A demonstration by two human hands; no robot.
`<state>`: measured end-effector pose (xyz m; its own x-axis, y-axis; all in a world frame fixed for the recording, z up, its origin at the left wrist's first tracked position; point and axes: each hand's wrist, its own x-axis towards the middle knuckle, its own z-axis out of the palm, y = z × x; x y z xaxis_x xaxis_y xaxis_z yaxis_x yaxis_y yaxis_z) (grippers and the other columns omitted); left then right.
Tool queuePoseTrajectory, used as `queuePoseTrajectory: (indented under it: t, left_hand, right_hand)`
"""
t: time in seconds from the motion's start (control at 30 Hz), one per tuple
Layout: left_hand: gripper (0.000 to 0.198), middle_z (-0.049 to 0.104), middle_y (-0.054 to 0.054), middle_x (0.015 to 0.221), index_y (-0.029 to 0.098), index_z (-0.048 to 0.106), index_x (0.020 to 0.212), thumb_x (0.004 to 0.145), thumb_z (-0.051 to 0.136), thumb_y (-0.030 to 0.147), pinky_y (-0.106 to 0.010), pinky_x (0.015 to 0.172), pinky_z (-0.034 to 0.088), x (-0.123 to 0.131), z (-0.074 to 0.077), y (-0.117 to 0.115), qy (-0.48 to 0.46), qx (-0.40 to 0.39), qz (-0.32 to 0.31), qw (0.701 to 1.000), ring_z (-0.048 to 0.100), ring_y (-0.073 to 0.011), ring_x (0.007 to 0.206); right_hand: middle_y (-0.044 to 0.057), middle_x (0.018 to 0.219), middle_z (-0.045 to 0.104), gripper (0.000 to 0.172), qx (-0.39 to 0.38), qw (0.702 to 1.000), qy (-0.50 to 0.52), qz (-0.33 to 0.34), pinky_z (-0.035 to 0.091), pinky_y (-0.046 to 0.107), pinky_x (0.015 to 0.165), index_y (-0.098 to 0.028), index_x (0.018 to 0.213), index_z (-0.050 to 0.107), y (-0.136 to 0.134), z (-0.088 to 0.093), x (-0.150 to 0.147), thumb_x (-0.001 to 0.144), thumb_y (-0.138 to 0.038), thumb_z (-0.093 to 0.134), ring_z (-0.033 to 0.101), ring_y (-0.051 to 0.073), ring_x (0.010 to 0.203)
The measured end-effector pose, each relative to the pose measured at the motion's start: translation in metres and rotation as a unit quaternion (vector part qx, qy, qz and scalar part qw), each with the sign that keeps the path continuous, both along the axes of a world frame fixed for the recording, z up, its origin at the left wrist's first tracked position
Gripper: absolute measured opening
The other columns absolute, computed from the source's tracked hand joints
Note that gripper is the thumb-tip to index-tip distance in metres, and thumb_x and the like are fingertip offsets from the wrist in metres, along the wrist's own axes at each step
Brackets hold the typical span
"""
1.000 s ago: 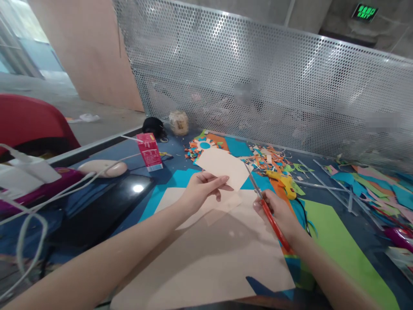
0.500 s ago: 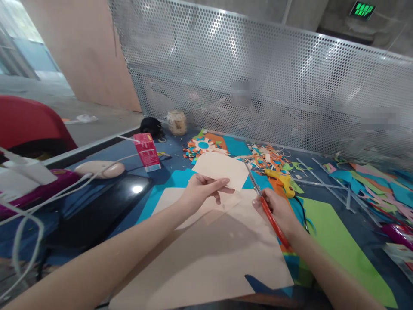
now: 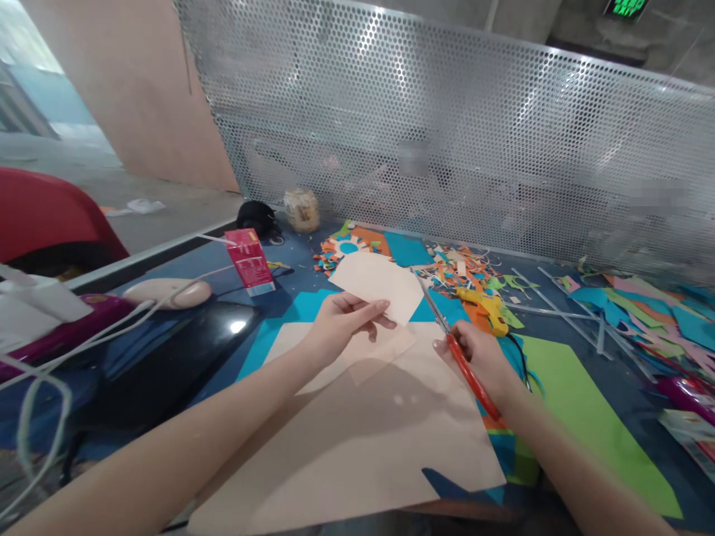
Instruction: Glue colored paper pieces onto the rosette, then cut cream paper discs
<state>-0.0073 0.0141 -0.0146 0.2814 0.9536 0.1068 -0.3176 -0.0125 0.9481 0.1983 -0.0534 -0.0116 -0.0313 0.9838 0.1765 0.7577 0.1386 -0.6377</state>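
Note:
My left hand [image 3: 349, 324] pinches a cream piece of paper [image 3: 385, 283] between thumb and fingers, holding it above the table. The paper's upper edge is rounded. In my right hand [image 3: 474, 357] is a pair of scissors [image 3: 466, 372] with red handles, fingers wrapped round them. Their metal blades point up and away, along the right edge of the held paper. Below both hands lies a large cream sheet [image 3: 357, 447] with a notch in its near edge. A smaller cream piece [image 3: 385, 353] rests on it, and blue paper [image 3: 262, 346] shows underneath.
A yellow glue gun [image 3: 485, 309] lies right of the scissors, near green paper [image 3: 592, 417]. Paper scraps [image 3: 458, 264] and a paper flower [image 3: 347, 249] sit behind. At left are a pink carton [image 3: 249, 260], a mouse [image 3: 167, 293] and cables. A perforated metal screen [image 3: 447, 112] stands behind.
The held paper has turned slightly, and its right edge looks more rounded beside the scissor blades. Both hands keep their grips; the whole view has shifted a little.

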Motion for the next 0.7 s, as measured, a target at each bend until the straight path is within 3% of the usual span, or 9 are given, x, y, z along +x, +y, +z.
queuePoseTrajectory:
  t: [0.5, 0.7]
  left_hand:
    - [0.025, 0.055, 0.002, 0.045, 0.014, 0.061, 0.055, 0.058, 0.078, 0.033, -0.022, 0.047, 0.038, -0.002, -0.002, 0.008, -0.014, 0.032, 0.058, 0.998, 0.049, -0.0078, 0.044]
    - [0.022, 0.055, 0.003, 0.044, 0.015, 0.059, 0.055, 0.066, 0.071, 0.030, -0.022, 0.049, 0.035, -0.006, -0.003, 0.010, 0.080, 0.101, 0.104, 0.986, 0.047, -0.0071, 0.045]
  right_hand:
    - [-0.004, 0.054, 0.044, 0.036, -0.015, 1.000, -0.017, -0.004, 0.030, 0.023, 0.045, -0.022, 0.062, 0.038, 0.000, 0.003, 0.001, 0.077, -0.051, 0.054, 0.040, 0.011, 0.048]
    - [-0.004, 0.055, 0.047, 0.034, -0.017, 1.000, -0.019, 0.011, 0.032, 0.022, 0.044, -0.022, 0.064, 0.039, 0.001, 0.002, 0.002, 0.077, -0.049, 0.055, 0.041, 0.010, 0.048]
